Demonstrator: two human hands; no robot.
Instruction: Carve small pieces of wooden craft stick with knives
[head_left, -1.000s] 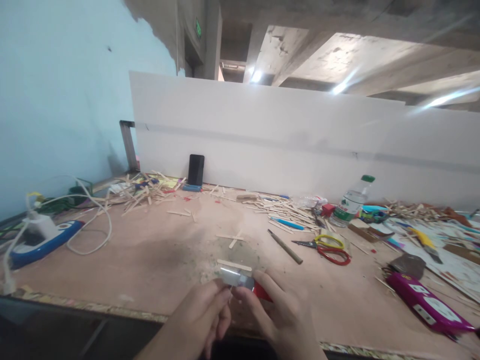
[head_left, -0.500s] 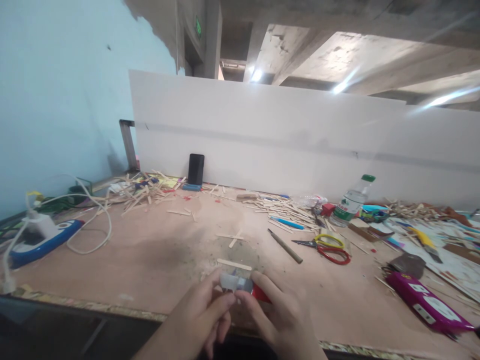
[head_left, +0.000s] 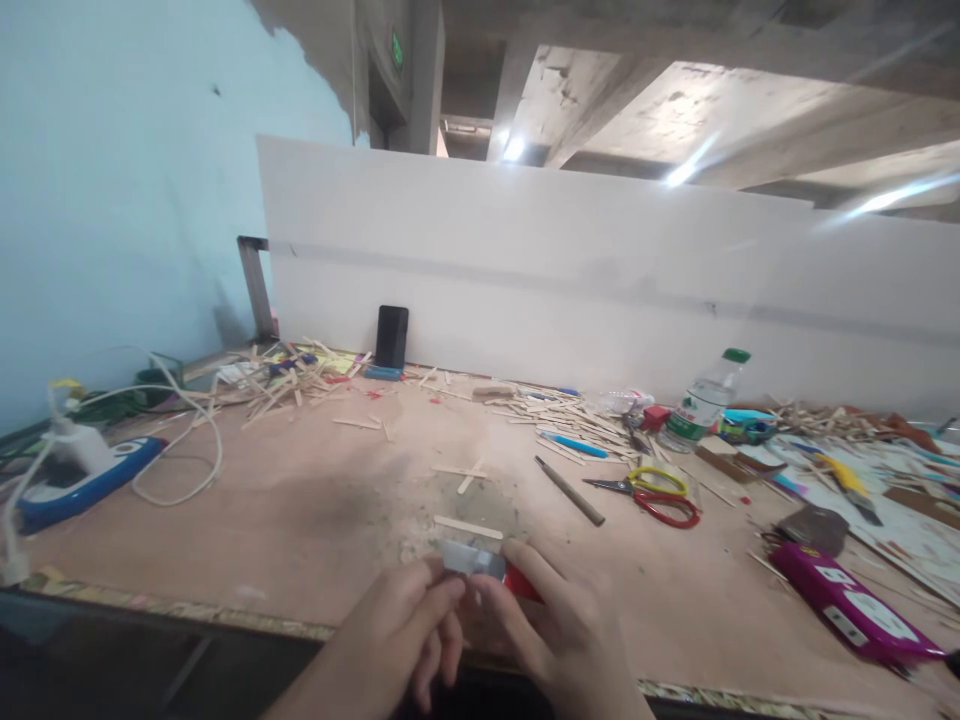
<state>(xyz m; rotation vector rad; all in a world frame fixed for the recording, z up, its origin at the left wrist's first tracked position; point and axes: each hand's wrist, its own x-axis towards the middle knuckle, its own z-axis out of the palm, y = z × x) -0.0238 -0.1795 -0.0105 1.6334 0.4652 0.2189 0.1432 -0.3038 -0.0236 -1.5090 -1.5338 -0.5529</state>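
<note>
While our right fingers (head_left: 534, 568) grip the red-and-grey tool (head_left: 472, 560) near the front edge of the worktop (head_left: 300, 570), we should hold it steady, our curled left fingers' (head_left: 433, 603) grip being unclear.

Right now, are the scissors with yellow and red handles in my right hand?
No, the scissors lie on the table, apart from your right hand, which holds a red-and-silver object.

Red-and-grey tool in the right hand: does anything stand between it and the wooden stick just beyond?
Nothing visible does: only a strip of tabletop shows between the red-and-grey tool and the wooden stick. The right hand's forefinger sits near the stick's right end, not across that gap.
</note>
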